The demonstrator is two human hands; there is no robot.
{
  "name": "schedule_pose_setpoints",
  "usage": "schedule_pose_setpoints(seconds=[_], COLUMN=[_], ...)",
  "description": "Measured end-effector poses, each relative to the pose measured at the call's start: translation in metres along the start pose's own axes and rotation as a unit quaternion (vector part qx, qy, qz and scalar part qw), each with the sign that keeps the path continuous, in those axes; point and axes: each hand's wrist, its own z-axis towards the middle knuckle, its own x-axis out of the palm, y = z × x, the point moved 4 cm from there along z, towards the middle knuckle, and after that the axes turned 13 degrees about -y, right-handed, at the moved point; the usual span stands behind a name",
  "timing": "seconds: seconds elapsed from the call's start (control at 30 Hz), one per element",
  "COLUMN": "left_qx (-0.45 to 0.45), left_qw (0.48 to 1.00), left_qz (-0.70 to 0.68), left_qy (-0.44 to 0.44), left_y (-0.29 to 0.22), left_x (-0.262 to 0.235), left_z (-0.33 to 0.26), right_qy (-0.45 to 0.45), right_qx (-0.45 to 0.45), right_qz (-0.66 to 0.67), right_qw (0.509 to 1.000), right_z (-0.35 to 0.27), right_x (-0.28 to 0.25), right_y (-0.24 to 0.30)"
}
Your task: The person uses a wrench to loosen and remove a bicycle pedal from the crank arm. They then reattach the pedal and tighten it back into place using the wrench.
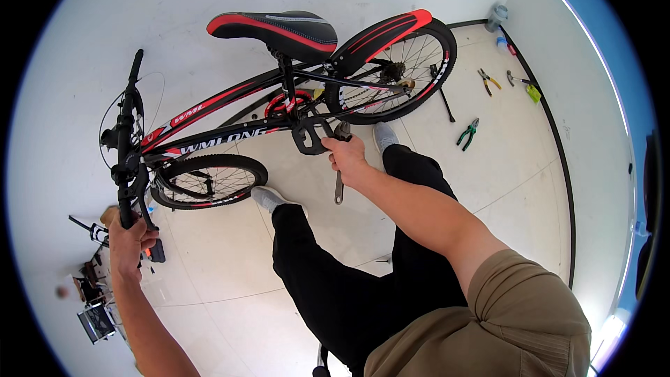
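A black and red bicycle [237,89] stands in front of me, handlebar to the left and rear wheel [391,73] to the right. My left hand [128,243] is closed round the near grip of the handlebar [125,199], just below the brake lever [144,199]. In my right hand [347,155] is a metal adjustable wrench [339,188], its head up beside the black pedal [309,137] and its handle pointing down toward me. My right fingertips are close to the pedal; I cannot tell if the wrench touches it.
On the tiled floor at right lie green-handled pliers [468,134], yellow-handled pliers [488,82], a hammer [520,81] and the kickstand [444,101]. A clear bottle [497,18] stands in the corner. White walls rise behind the bicycle and at right. Assorted gear [95,321] sits at lower left.
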Motion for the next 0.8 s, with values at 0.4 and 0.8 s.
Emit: schedule_pose_setpoints(seconds=[0.4, 0.8], left_qx=[-0.005, -0.003], left_qw=[1.000, 1.000], left_qz=[-0.002, -0.007], left_qy=[-0.005, 0.000], left_y=[0.000, -0.003], left_x=[0.000, 0.001], left_z=[-0.002, -0.002], right_qy=[-0.007, -0.090], right_qx=[0.058, -0.110], right_qz=[0.045, -0.171], right_qw=[0.997, 0.975], right_z=[-0.002, 0.012], right_x=[0.003, -0.001], right_y=[0.001, -0.005])
